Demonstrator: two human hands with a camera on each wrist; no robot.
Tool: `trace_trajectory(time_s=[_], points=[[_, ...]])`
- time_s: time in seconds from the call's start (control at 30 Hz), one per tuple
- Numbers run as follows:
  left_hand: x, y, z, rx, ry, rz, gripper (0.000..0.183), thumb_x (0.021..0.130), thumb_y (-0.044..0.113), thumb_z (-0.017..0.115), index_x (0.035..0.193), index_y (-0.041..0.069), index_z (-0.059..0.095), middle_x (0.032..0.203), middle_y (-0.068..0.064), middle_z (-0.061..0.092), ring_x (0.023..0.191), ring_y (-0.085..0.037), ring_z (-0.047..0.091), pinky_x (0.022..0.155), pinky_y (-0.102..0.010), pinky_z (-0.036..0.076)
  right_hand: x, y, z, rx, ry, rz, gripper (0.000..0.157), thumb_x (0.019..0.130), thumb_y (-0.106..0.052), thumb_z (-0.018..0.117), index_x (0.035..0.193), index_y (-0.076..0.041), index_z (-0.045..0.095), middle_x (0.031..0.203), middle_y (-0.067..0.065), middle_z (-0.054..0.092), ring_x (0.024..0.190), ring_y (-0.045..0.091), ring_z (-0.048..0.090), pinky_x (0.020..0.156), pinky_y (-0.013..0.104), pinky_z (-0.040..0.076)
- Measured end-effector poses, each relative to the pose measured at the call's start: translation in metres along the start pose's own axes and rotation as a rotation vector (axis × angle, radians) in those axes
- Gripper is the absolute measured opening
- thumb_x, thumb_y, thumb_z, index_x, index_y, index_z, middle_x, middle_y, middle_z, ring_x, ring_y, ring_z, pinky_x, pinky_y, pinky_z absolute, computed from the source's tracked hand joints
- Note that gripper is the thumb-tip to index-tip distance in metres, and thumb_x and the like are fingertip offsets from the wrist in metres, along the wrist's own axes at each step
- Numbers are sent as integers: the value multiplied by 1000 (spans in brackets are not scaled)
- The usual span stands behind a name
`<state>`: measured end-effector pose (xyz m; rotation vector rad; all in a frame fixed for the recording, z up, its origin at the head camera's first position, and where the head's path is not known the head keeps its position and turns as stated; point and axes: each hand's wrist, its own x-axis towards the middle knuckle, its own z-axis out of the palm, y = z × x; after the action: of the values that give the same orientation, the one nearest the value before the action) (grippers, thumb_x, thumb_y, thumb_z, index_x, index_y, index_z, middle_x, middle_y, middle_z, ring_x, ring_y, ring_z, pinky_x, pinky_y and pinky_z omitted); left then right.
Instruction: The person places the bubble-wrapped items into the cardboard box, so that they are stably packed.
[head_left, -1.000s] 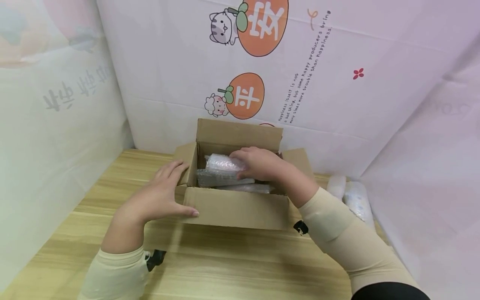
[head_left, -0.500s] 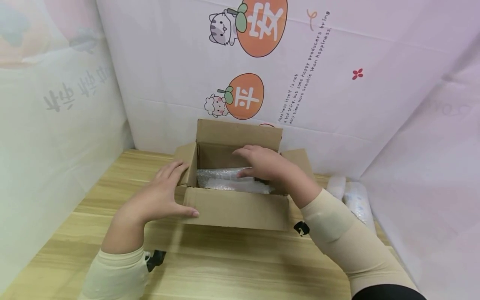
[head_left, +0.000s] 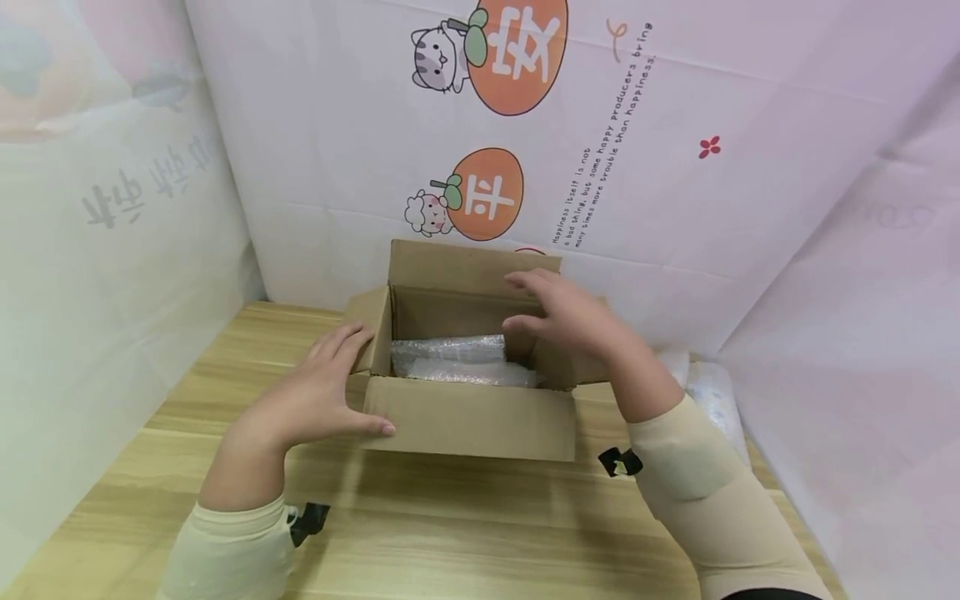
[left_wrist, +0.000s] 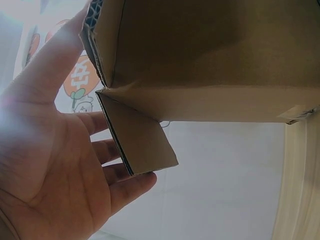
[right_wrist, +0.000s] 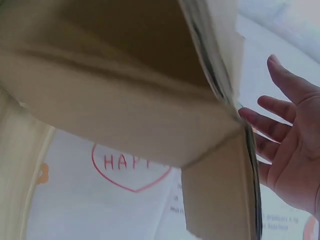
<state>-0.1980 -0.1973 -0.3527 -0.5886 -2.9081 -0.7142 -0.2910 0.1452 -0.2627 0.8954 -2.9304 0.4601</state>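
Note:
An open cardboard box (head_left: pixel 471 421) stands on the table with its flaps spread. Inside lie bubble-wrapped packages (head_left: pixel 448 348), side by side and low in the box. My left hand (head_left: pixel 311 396) rests against the box's left corner, fingers at the left side flap (left_wrist: pixel 142 140) and thumb along the front flap. The left wrist view shows its fingers extended behind that flap. Over the right part of the box hovers my right hand (head_left: pixel 570 312), holding nothing, its thumb and fingers spread apart. In the right wrist view it shows palm-on beside the box edge.
Two more wrapped rolls (head_left: pixel 716 396) lie at the table's right edge, partly behind the right forearm. A white printed cloth (head_left: pixel 637 183) hangs directly behind the box, with similar cloth on both sides. The wooden table (head_left: pixel 465 533) extends in front.
A wrapped package under my right hand has dropped from high to lower in the box. That hand has let go and moved up and right. The left hand has stayed put.

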Motion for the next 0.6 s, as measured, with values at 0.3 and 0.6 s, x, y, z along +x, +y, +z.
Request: trace_trajectory(time_s=[0.3, 0.6], points=[[3, -3, 4, 1, -7, -11, 131, 58, 78, 75, 156, 12, 20, 162, -13, 16, 147, -43, 16, 113, -66, 25, -35, 30, -18, 144, 189, 93, 69, 92, -48, 64, 150, -21, 38, 149, 7, 44, 132, 29, 47, 105, 54, 41], [5, -2, 4, -1, -6, -12, 129, 60, 75, 77, 156, 12, 20, 162, -13, 17, 147, -43, 16, 112, -66, 25, -73, 66, -26, 187, 432, 115, 68, 95, -44, 62, 152, -16, 35, 148, 11, 44, 132, 33, 46, 104, 56, 40]])
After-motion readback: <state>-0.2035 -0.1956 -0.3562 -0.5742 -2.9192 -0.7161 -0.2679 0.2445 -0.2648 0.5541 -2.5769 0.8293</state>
